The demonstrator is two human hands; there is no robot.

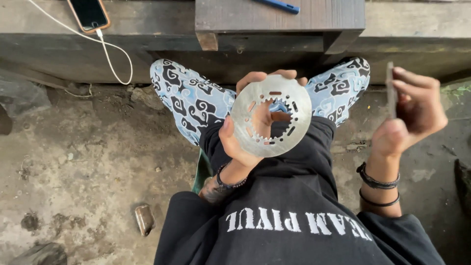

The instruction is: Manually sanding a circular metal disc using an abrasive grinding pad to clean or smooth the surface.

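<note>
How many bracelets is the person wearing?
3. One dark bracelet is on the left wrist, and two black bracelets, upper and lower, are on the right wrist. More may be hidden under the sleeves.

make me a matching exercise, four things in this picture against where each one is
Things:
1. metal disc
2. phone
3. blue pen
4. flat grey piece

Places:
A. on the dark wooden block at the top
B. in the right hand
C. on the ledge at top left, with a white cable plugged in
D. in the left hand, over the lap

Pairs: 1-D, 2-C, 3-A, 4-B
</note>
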